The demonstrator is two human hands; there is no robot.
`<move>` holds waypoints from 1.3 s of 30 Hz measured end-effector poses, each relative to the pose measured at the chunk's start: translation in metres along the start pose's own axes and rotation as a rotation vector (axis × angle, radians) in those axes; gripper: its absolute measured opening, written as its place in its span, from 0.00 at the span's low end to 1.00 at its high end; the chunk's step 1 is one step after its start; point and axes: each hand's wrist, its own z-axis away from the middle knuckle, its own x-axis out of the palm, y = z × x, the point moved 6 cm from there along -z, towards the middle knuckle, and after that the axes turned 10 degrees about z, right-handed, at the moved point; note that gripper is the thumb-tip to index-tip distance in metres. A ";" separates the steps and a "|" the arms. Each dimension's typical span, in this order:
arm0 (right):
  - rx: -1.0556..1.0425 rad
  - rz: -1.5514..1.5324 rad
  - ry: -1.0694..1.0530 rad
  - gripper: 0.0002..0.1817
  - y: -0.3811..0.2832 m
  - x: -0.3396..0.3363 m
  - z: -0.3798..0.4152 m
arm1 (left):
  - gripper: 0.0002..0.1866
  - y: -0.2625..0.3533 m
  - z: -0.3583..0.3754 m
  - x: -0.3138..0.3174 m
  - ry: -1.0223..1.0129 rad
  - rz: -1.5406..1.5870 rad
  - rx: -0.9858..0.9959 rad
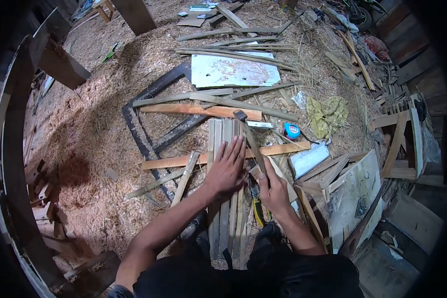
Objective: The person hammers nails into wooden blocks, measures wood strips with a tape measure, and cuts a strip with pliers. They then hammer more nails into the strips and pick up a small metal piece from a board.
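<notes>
My left hand point(227, 168) lies flat with fingers stretched over a row of narrow wooden slats point(222, 223) set side by side in front of me. In my right hand point(274, 191) is a hammer point(254, 144), gripped by its wooden handle. The dark head points away from me, near the far end of the slats. Crossing at the slats is a long reddish strip of wood point(176, 162). A tool with yellow handles point(258, 212) rests between my right wrist and the slats. Beyond my right hand sits a blue tape measure point(291, 131).
Wood shavings point(84, 149) cover the floor. A dark metal-looking frame point(139, 130) lies at left under loose sticks, with a white board point(233, 69) farther off. At right are a crumpled yellow cloth point(328, 115) and a wooden box point(352, 193). Timber posts point(62, 64) stand at left.
</notes>
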 end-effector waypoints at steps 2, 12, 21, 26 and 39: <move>0.096 0.007 -0.109 0.28 0.009 0.009 0.001 | 0.42 0.009 0.014 0.012 -0.011 0.040 -0.013; 0.205 -0.045 -0.188 0.28 0.013 0.014 -0.003 | 0.43 0.018 0.022 0.012 -0.060 0.025 0.035; 0.138 -0.083 -0.088 0.28 -0.009 0.005 -0.011 | 0.42 0.021 0.023 0.010 -0.033 0.041 0.045; 0.213 0.000 -0.291 0.28 0.008 0.019 -0.011 | 0.41 0.018 0.025 0.015 -0.069 0.005 0.046; 0.079 0.053 -0.237 0.26 -0.016 0.017 -0.030 | 0.37 0.018 0.026 0.017 -0.122 0.014 0.046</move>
